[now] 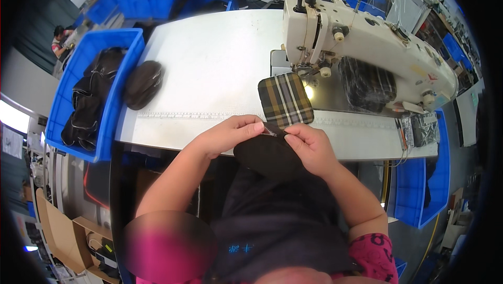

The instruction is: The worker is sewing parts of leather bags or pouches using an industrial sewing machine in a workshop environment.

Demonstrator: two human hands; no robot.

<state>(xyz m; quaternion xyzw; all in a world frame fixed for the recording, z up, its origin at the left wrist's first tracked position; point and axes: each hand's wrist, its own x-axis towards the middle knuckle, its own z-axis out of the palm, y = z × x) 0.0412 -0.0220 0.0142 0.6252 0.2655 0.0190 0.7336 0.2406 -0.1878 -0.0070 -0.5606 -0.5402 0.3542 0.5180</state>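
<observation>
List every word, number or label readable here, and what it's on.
Apron: blue lettering, too blurred to read.
Ruler strip: fine markings, too small to read.
Right sleeve: black letter-like print; no whole word shows.
Machine: small red mark, unreadable.
Pouch: no text visible.

Dark brown pouch, brown-black-white plaid square, blue bin

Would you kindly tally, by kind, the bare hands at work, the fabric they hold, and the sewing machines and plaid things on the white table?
Left hand and right hand: 2
Dark zippered fabric piece: 1
Sewing machine: 1
Loose plaid square: 1
Plaid bundle: 1
Total: 6
</observation>
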